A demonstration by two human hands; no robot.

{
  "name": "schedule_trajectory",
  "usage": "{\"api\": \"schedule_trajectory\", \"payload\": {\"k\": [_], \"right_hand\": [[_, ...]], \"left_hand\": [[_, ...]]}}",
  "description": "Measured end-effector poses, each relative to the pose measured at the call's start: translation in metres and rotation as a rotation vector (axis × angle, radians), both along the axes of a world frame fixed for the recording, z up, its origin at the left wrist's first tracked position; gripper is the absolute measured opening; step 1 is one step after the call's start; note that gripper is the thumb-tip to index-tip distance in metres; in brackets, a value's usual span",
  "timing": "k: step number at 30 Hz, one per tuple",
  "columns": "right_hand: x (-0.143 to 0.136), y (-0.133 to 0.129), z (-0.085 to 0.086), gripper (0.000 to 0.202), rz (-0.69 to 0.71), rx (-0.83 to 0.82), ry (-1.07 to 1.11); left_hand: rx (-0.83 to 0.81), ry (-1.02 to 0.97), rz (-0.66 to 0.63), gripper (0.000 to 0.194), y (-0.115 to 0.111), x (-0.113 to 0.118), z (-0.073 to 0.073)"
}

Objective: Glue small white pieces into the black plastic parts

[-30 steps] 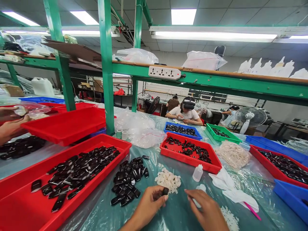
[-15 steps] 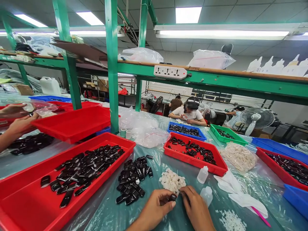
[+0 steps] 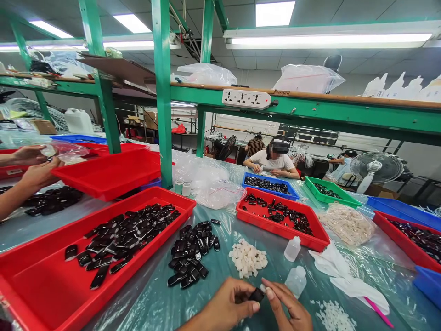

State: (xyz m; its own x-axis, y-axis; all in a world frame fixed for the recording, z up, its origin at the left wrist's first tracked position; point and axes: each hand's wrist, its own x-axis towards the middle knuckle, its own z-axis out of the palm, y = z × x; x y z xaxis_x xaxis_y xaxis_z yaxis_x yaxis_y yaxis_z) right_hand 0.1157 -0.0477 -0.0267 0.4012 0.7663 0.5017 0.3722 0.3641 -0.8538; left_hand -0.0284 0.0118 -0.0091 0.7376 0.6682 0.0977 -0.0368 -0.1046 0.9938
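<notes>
My left hand (image 3: pixel 237 301) pinches a small black piece (image 3: pixel 257 295) between thumb and fingers, low in the middle of the view. Close beside it on the right, my right hand (image 3: pixel 284 303) holds a small white piece (image 3: pixel 263 288) in its fingertips, against the black piece's end. Just beyond my hands lies a heap of white pieces (image 3: pixel 248 258). A pile of black pieces (image 3: pixel 193 253) rests on the green sheet to the left of that heap. Two small clear bottles (image 3: pixel 292 249) stand or lean beyond my right hand.
A large red tray (image 3: pixel 138 266) with black pieces fills the left. Another red tray (image 3: pixel 275 230), a blue tray (image 3: pixel 294 196) and a green tray (image 3: pixel 356 202) lie farther back. White cloth (image 3: pixel 358 285) and small white bits (image 3: pixel 336 316) are at right. Another person's hands (image 3: pixel 37 170) work at far left.
My right hand has come away from the white heap with a white piece and now meets the black piece. My left hand has shifted slightly right and down.
</notes>
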Motion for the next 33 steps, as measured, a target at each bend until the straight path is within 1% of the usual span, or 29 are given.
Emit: {"api": "schedule_trajectory", "payload": {"k": [3, 6, 9, 11, 14, 18, 23, 26, 29, 31, 33], "right_hand": [[-0.002, -0.001, 0.002, 0.025, -0.004, 0.043, -0.042], [-0.003, -0.002, 0.001, 0.023, -0.022, 0.039, -0.058], [-0.004, -0.002, 0.001, 0.024, -0.028, 0.038, -0.057], [-0.004, -0.002, 0.001, 0.025, -0.013, 0.054, -0.057], [-0.004, -0.001, 0.002, 0.024, 0.017, 0.073, -0.05], [-0.002, -0.001, 0.002, 0.024, 0.033, 0.053, -0.04], [0.001, 0.0, -0.001, 0.025, 0.035, 0.101, -0.12], [0.003, 0.0, -0.005, 0.022, 0.028, 0.161, -0.191], [0.005, 0.001, -0.011, 0.021, 0.03, 0.216, -0.25], [0.005, 0.001, -0.016, 0.022, 0.044, 0.248, -0.281], [0.003, 0.0, -0.022, 0.024, 0.045, 0.249, -0.298]], "left_hand": [[0.03, 0.018, 0.029, 0.043, -0.002, 0.0, 0.0], [0.1, 0.055, 0.096, 0.039, -0.003, 0.0, 0.0], [0.162, 0.071, 0.154, 0.034, -0.005, 0.0, 0.001], [0.187, 0.071, 0.164, 0.033, -0.005, -0.001, 0.003], [0.205, 0.062, 0.156, 0.032, -0.005, -0.001, 0.005], [0.23, 0.076, 0.148, 0.03, -0.005, -0.002, 0.005], [0.278, 0.115, 0.147, 0.029, -0.005, -0.004, 0.005], [0.321, 0.142, 0.143, 0.029, -0.005, -0.006, 0.007], [0.345, 0.151, 0.094, 0.032, -0.006, -0.008, 0.013], [0.347, 0.153, 0.07, 0.033, -0.007, -0.009, 0.017], [0.331, 0.144, 0.073, 0.036, -0.007, -0.008, 0.018]]}}
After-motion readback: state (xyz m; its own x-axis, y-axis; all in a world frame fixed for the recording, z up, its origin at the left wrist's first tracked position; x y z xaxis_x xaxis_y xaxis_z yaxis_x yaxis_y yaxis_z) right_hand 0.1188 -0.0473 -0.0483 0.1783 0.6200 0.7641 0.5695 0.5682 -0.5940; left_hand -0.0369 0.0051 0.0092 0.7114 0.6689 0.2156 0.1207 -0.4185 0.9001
